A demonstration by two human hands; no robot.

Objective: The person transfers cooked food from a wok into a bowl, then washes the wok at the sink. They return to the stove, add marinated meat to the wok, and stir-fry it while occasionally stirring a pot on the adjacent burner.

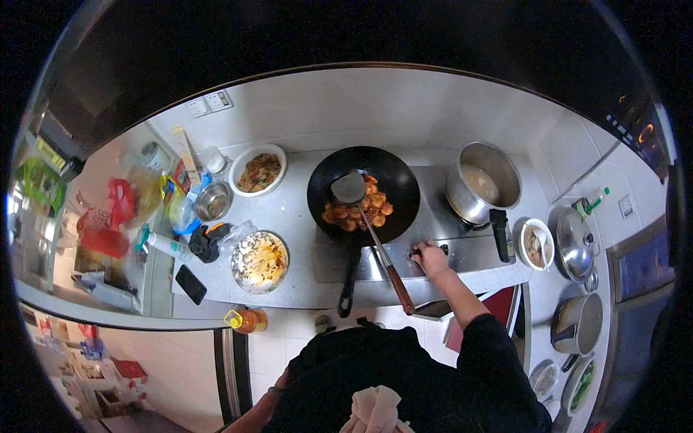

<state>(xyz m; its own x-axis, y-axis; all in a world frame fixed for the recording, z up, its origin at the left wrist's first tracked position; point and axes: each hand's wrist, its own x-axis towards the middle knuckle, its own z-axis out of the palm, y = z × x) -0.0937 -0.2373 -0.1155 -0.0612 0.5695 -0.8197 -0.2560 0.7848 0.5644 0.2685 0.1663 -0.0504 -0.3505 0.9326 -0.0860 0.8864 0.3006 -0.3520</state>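
My right hand (430, 258) grips a control knob (414, 252) on the front strip of the steel gas stove (346, 260). On the left burner sits a black wok (398, 216) holding browned, sauced pieces of food (376, 203). A wok spatula (349, 188) rests in it, its blade over the food and its wooden handle (400, 292) past the counter's front edge. The wok's black handle (349, 281) points towards me. My left hand is out of view; only the forearm (265, 403) shows at the lower left.
An uncovered pressure cooker pot (468, 197) with pale liquid stands on the right burner. Left of the wok are a sauce-stained plate (260, 262), a bowl of cooked food (259, 170) and a phone (190, 284). A cabinet door (482, 319) stands ajar below; an oil bottle (246, 320) is lower left.
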